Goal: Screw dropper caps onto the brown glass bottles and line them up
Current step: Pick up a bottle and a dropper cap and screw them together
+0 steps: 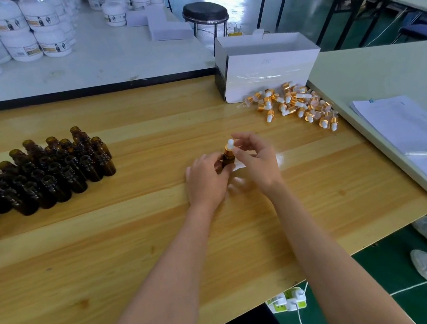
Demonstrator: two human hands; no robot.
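The left hand [206, 179] grips one small brown glass bottle [227, 160] upright over the pale wooden table [135, 241], steadying it while the right hand [256, 161] pinches its gold-collared, white-bulbed dropper cap [229, 146], probably to twist it. Farther left stand roughly thirty uncapped brown bottles [51, 170]. Beyond, some two dozen loose caps [295, 106] lie heaped beside one open white cardboard box [268, 71].

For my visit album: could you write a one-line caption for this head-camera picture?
Left hand holds a brown bottle while the right hand pinches its dropper cap.
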